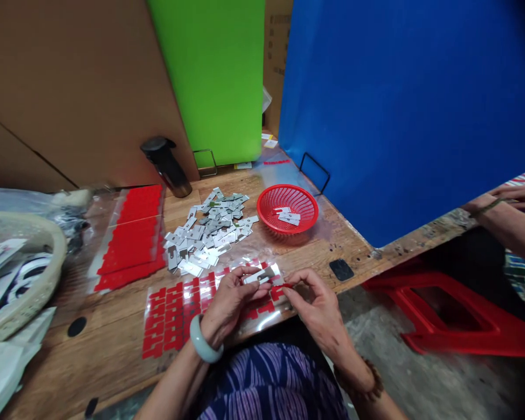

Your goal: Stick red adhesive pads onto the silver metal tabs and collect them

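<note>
My left hand, with a pale bangle at its wrist, grips a small slotted metal plate between thumb and fingers. Close beside the plate, my right hand pinches a thin red sticker. Beneath both hands lies a clear sheet of red T-shaped stickers near the table's front edge. Beyond the hands is a loose heap of similar metal plates. A red plastic basket stands to its right, holding a few plates with some red on them.
Stacked red sticker sheets lie left of the heap, near a dark tumbler. A whitish basket fills the left edge. Blue and green panels rise behind. At right are a red stool and another person's arm.
</note>
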A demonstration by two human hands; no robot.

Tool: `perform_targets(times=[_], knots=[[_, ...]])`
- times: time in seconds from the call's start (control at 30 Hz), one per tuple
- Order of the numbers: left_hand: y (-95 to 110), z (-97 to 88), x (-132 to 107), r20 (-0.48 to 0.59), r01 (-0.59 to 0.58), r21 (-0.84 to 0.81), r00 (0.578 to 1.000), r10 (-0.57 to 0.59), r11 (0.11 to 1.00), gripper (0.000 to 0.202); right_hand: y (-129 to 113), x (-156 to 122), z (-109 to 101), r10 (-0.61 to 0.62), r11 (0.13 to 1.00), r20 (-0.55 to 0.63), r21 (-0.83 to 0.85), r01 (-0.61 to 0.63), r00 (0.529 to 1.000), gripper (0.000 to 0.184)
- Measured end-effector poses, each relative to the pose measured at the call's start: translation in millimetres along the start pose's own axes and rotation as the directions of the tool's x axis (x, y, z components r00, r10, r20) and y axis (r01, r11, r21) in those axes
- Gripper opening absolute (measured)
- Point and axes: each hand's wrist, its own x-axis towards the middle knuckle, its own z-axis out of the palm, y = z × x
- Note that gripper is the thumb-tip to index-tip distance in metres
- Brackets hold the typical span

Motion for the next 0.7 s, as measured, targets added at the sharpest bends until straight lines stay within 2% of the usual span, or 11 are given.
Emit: perform_targets(times=[0.13,0.3,0.7], knots=[[4.5,-6.3,-20.7,-0.006,0.02,-0.018,1.0,-0.02,1.0,0.034,-7.1,4.9,7.9,-0.027,0.998,0.094,0.063,0.021,0.995,0.004],[3.8,-10.6,-35.3,-0.043,0.033,-0.036,0.998,-0.035,0.999,0.038,-13.0,2.8,16.4,-0.055,0.998,0.162,0.018,0.053,0.985,0.003],[-3.9,-10.1,-36.2,-0.038,0.065,-0.044,0.997,-0.067,0.997,0.036,-11.1,2.8,21.2,-0.08,0.996,0.224,-0.03,0.089,0.971,0.007]])
